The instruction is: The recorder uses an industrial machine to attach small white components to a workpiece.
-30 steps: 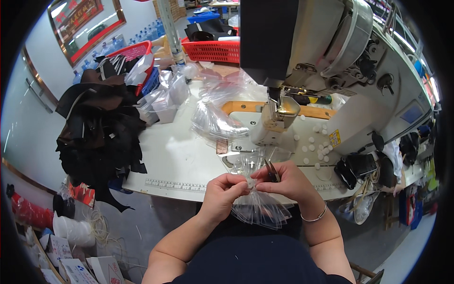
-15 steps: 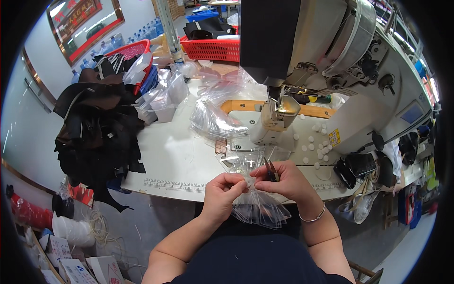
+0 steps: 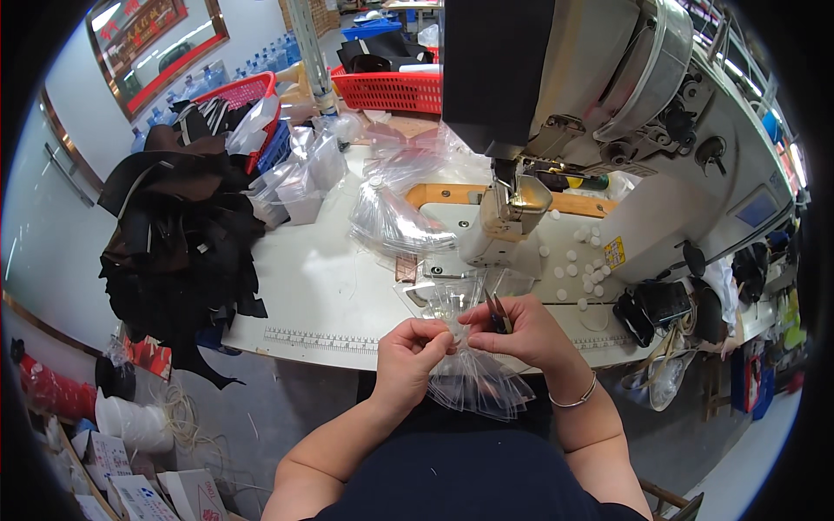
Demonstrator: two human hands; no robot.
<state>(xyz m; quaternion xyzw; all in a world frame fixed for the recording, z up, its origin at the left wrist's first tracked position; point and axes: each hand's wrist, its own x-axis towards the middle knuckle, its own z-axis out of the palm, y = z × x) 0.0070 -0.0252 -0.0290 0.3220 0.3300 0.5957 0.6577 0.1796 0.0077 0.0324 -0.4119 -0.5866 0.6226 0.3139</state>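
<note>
A bundle of clear plastic pieces (image 3: 476, 382) is gathered tight at its middle and fans out above and below, at the table's front edge. My left hand (image 3: 410, 358) pinches the gathered waist between thumb and fingers. From the other side my right hand (image 3: 528, 334) closes on the same waist with its fingertips. Tucked in the right hand is a pair of thread snips (image 3: 497, 311), blades pointing up and away. Whatever binds the waist is too fine to make out.
Beyond my hands stands a sewing machine (image 3: 512, 213), with several white discs (image 3: 572, 255) to its right. More clear plastic (image 3: 391, 217) lies behind. Dark scraps (image 3: 182, 252) hang over the table's left edge. A printed ruler strip (image 3: 321, 340) runs along the front.
</note>
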